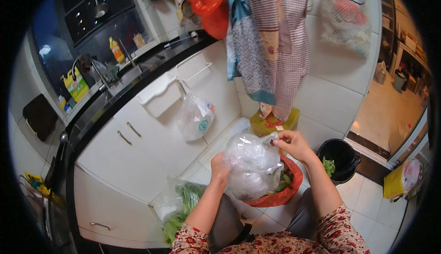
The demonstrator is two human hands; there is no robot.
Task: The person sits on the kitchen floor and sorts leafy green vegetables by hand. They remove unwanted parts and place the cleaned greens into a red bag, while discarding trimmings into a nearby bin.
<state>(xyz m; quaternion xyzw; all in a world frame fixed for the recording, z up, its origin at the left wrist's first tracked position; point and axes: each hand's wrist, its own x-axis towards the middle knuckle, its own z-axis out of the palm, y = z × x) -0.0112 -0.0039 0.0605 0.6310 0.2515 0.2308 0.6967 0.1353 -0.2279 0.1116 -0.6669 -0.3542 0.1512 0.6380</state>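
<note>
A crumpled clear plastic bag [253,164] is held up between both hands. My left hand [219,168] grips its left side, the fingers partly hidden by the plastic. At its upper right corner my right hand [292,143] pinches the bag's edge between thumb and fingers. Behind and below it, a red plastic bag [293,188] with green leafy vegetables [285,181] stands between the knees, partly covered by the clear bag. To the left of my left forearm, more leafy greens [186,197] lie in another clear bag on the floor.
A black bin [339,161] with leaves inside stands right of my right forearm. Ahead is a yellow-green box [256,123] under hanging aprons [286,47]. White cabinets [137,164] line the left, with a hanging plastic bag [195,118]. A yellow container [396,183] stands at the far right.
</note>
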